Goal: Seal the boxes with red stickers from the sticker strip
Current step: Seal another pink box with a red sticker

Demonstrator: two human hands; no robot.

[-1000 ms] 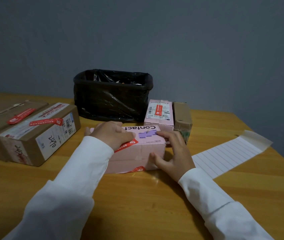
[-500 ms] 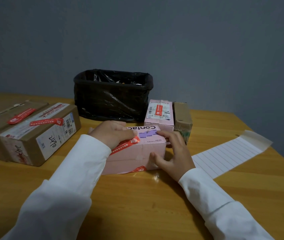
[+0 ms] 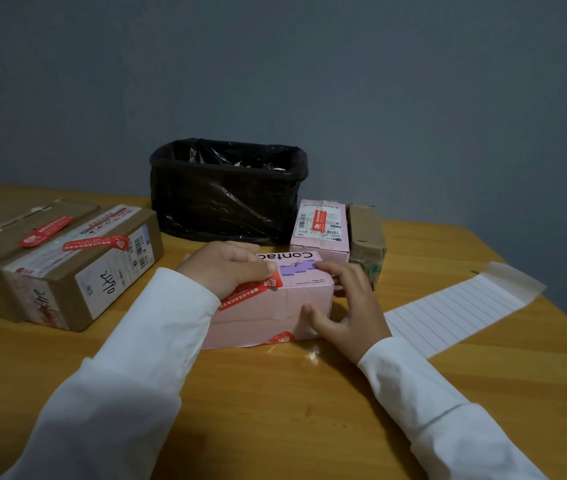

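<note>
A pink box (image 3: 268, 315) printed "Contact" lies on the wooden table (image 3: 275, 393) in front of me. A red sticker (image 3: 247, 295) runs from its top over the front edge, and another red sticker (image 3: 284, 338) shows at its bottom edge. My left hand (image 3: 225, 268) lies on the box top, its thumb pressing the upper end of the sticker. My right hand (image 3: 348, 306) holds the box's right end, thumb on the front face and fingers over the top corner. The white lined sticker strip (image 3: 448, 308) lies to the right, showing no red stickers.
Two brown cardboard boxes (image 3: 67, 268) with red stickers stand at the left. A small pink box (image 3: 320, 225) with a red sticker and a small brown box (image 3: 367, 233) sit behind the held box. A black-lined bin (image 3: 230, 192) stands at the back by the grey wall.
My left hand has slid slightly to the right along the top of the pink box, pressing the sticker. My right hand has stayed at the box's right end.
</note>
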